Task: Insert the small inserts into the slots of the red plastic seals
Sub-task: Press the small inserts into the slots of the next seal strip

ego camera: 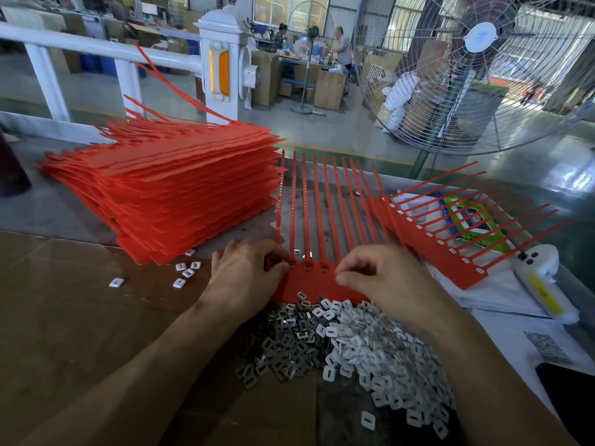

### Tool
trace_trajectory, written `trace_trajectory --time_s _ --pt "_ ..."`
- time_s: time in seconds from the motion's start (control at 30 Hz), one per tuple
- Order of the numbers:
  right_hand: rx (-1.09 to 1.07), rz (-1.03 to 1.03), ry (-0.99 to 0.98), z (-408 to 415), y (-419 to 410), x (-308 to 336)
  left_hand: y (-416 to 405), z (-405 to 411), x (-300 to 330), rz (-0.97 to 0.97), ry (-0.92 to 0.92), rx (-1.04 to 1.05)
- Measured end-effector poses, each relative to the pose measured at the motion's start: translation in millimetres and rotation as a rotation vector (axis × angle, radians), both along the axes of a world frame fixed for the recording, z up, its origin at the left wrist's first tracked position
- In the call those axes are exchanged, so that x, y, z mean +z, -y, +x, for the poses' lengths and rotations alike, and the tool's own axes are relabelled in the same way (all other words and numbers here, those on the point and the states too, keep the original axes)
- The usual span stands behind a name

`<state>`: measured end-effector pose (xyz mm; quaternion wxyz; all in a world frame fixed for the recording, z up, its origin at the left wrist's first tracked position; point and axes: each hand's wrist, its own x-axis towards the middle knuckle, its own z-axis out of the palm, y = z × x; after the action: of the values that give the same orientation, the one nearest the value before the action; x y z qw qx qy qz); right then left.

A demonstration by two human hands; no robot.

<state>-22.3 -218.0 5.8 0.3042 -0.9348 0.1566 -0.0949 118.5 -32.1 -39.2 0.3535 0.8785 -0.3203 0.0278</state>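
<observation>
Above the insert pile (347, 342), both hands pinch the seal strip (317, 281).

This was a factory floor, a hand-assembly station in a large industrial hall. A tall stack of red plastic seals (164, 188) sat on the near-left of the bench, with a loose heap of small inserts (354, 342) nearest the viewer, laid on flattened cardboard (64, 317). Beyond the bench a white metal railing (96, 49) crossed the far left, and a big pedestal fan (476, 69) stood at the far right on a glossy green-painted concrete floor (354, 130). Farther back, two workers (341, 43) sat at another table among stacked cardboard cartons (328, 88), under high windows.
</observation>
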Motion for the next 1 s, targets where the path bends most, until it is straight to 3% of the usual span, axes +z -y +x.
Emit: trace_trajectory --time_s 0.37,1.0 --pt "0.235 -0.200 0.015 18 -41 -15 0 0 -1 0.016 0.016 0.000" --pt "0.209 -0.229 0.010 21 -38 -20 0 -2 2 0.020 0.010 0.003"
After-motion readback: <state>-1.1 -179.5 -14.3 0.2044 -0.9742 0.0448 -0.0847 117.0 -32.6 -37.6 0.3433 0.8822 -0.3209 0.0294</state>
